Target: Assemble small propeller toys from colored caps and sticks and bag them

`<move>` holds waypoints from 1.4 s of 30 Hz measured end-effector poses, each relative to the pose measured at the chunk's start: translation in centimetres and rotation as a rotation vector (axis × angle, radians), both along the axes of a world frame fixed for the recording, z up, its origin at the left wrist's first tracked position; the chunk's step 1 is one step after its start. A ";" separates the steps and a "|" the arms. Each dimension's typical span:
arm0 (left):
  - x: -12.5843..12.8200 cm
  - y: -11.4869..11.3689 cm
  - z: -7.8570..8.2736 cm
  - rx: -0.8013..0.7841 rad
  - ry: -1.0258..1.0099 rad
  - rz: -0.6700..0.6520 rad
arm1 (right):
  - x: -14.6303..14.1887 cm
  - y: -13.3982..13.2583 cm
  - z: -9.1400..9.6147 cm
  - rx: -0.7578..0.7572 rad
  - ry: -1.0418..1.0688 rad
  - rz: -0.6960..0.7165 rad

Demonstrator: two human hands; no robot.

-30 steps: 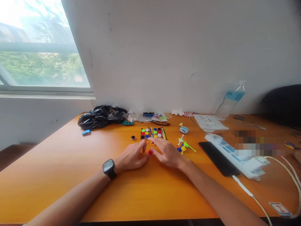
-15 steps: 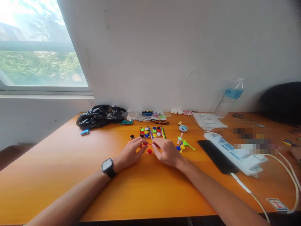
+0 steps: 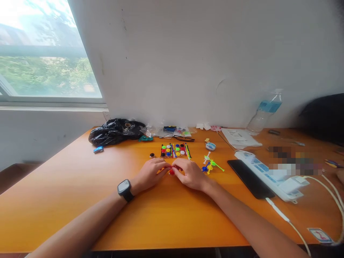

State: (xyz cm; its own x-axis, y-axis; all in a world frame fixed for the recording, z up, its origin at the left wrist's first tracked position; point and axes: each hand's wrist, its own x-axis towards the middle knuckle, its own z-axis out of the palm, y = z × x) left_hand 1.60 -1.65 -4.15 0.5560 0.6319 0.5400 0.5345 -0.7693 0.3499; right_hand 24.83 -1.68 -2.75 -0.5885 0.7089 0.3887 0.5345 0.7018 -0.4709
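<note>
My left hand (image 3: pixel 152 174) and my right hand (image 3: pixel 191 175) meet fingertip to fingertip above the table, both closed in a pinch. Between them shows a bit of a thin red plastic stick (image 3: pixel 171 167); the fingers cover most of it. Just below the fingertips lies a round red piece (image 3: pixel 172 172), partly hidden. Beyond my hands sit rows of coloured round pieces (image 3: pixel 177 154) and coloured sticks (image 3: pixel 187 152). A black round piece (image 3: pixel 152 155) lies apart, left of those rows. To the right of my right hand are joined green, yellow, blue and white pieces (image 3: pixel 211 165).
A black phone (image 3: pixel 249 179) and a white power strip (image 3: pixel 264 175) with cables lie on the right. At the back are a black plastic bag (image 3: pixel 114 132), clear packets (image 3: pixel 169 131), papers (image 3: pixel 239 138) and a plastic bottle (image 3: pixel 262 114). A small round container (image 3: pixel 210 146) stands nearer.
My fingertips have come together, so the red stick that showed between them is now mostly covered. The view has shifted slightly.
</note>
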 end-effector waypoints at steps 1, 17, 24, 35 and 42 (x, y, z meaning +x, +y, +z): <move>0.0 0.0 0.0 0.001 -0.001 -0.001 | 0.1 0.1 0.0 0.009 -0.005 0.000; 0.1 -0.2 -0.1 -0.091 0.001 0.075 | 0.1 0.3 -0.5 0.006 -0.002 -0.062; 0.1 -0.3 0.0 -0.143 -0.010 0.104 | 0.2 0.4 -0.1 0.029 -0.011 -0.058; 0.1 -0.4 0.1 -0.113 -0.030 0.084 | 0.1 0.2 0.3 0.032 0.002 -0.036; 0.1 -0.2 0.0 -0.088 -0.090 0.122 | 0.1 0.0 0.7 -0.101 0.067 -0.119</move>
State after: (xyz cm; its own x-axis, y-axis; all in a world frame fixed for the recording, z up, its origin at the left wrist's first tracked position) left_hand 1.68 -1.90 -4.17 0.4244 0.7385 0.5240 0.5853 -0.6653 0.4635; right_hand 24.89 -1.69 -2.03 -0.4732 0.8095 0.3475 0.5760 0.5828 -0.5733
